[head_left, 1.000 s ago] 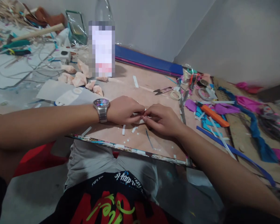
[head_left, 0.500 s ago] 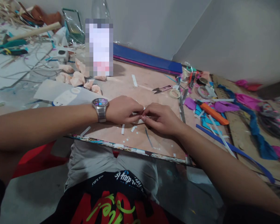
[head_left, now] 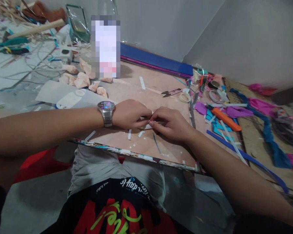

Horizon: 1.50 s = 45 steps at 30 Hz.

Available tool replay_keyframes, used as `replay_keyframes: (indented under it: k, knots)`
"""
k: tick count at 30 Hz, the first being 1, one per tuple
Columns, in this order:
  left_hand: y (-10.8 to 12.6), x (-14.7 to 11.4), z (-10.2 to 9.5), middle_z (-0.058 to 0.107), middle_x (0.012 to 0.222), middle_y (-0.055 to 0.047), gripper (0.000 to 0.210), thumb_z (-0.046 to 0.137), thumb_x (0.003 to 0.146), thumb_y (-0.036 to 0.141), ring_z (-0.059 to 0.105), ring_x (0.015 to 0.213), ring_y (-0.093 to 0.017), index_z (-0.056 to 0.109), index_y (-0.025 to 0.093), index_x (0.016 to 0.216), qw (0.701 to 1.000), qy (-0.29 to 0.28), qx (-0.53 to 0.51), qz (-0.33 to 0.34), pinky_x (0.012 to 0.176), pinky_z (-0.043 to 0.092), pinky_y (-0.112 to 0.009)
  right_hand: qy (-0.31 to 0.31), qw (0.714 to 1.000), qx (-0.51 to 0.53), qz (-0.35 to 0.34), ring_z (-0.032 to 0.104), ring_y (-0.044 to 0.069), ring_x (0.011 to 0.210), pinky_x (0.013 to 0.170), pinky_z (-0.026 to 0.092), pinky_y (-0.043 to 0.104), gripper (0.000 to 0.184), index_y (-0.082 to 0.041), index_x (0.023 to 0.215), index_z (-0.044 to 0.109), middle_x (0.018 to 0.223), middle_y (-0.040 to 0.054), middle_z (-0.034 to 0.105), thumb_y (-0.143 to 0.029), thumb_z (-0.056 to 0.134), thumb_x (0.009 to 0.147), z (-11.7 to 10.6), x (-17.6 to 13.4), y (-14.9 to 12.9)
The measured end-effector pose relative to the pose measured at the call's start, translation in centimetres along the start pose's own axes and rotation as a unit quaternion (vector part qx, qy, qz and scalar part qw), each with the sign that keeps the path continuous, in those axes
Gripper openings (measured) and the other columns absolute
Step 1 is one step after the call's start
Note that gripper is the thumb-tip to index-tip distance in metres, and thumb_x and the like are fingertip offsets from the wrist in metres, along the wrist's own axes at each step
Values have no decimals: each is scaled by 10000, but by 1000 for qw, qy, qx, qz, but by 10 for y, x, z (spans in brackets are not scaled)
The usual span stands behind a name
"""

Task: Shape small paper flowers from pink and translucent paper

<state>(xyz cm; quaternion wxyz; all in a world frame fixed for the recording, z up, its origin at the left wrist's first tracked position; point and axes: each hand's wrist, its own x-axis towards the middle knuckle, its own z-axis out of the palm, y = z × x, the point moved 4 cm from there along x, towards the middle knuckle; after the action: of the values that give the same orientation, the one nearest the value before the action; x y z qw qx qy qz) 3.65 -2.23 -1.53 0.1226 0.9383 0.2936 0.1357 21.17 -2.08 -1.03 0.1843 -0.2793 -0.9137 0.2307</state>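
Observation:
My left hand (head_left: 132, 114), with a silver watch (head_left: 106, 112) on the wrist, is closed in a pinch over the table. Its fingertips meet those of my right hand (head_left: 172, 123), which is also pinched. Something small and pale shows between the fingertips, too little of it to name. Beneath the hands lie bits of white paper; one short white strip (head_left: 129, 134) and another white strip (head_left: 141, 134) are just in front of them. A thin dark strip (head_left: 157, 144) rests near my right wrist.
Behind the hands stand a phone-like blurred screen (head_left: 107, 48) and crumpled peach pieces (head_left: 82, 80). Thread snips (head_left: 171, 92) and a tape roll (head_left: 185, 97) lie farther back. An orange cutter (head_left: 226, 119) sits among scraps at right. Green-handled pliers (head_left: 14, 42) are at far left.
The view has shifted slightly, so the table things sit a little farther right. Both hands stay pinched together at the same spot, with barely any finger movement.

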Motion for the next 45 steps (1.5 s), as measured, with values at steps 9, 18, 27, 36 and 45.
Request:
replay_keyframes:
  k: [9, 18, 27, 36, 45]
  knots:
    - [-1, 1, 1, 776, 847, -47, 249, 557, 988, 349, 660, 710, -170, 750, 194, 959, 1000, -3, -2, -2, 597, 315, -307, -12, 1000, 11, 10, 641, 208, 823, 768, 471, 352, 143, -213, 908, 691, 865, 51, 702, -318, 630, 984, 1, 0, 1]
    - [-1, 0, 1, 781, 872, -53, 258, 547, 992, 352, 665, 727, -172, 750, 194, 966, 1000, -8, -14, -1, 619, 342, -301, -17, 1000, 18, 7, 624, 203, 806, 755, 457, 345, 150, -213, 893, 680, 844, 43, 685, -325, 639, 984, 1, 2, 3]
    - [0, 1, 1, 788, 891, -58, 259, 553, 991, 360, 670, 739, -181, 749, 192, 972, 1000, -12, -5, -7, 621, 325, -304, -14, 1000, 17, 10, 626, 200, 793, 741, 456, 338, 143, -210, 898, 683, 849, 45, 697, -321, 647, 980, 2, 2, 2]
    - [-1, 0, 1, 791, 892, -58, 255, 553, 990, 358, 678, 740, -180, 753, 199, 1000, 1000, -8, -7, -5, 619, 325, -304, -16, 1000, 17, 17, 632, 204, 798, 738, 447, 337, 117, -208, 896, 691, 852, 44, 698, -307, 666, 954, 2, 2, 3]
    - [-1, 0, 2, 797, 914, -68, 270, 552, 992, 374, 675, 740, -184, 748, 190, 1005, 1000, -9, -3, -7, 628, 322, -303, -12, 1000, 22, 18, 622, 203, 783, 729, 444, 338, 132, -210, 884, 692, 833, 41, 692, -324, 670, 948, 2, 2, 3]
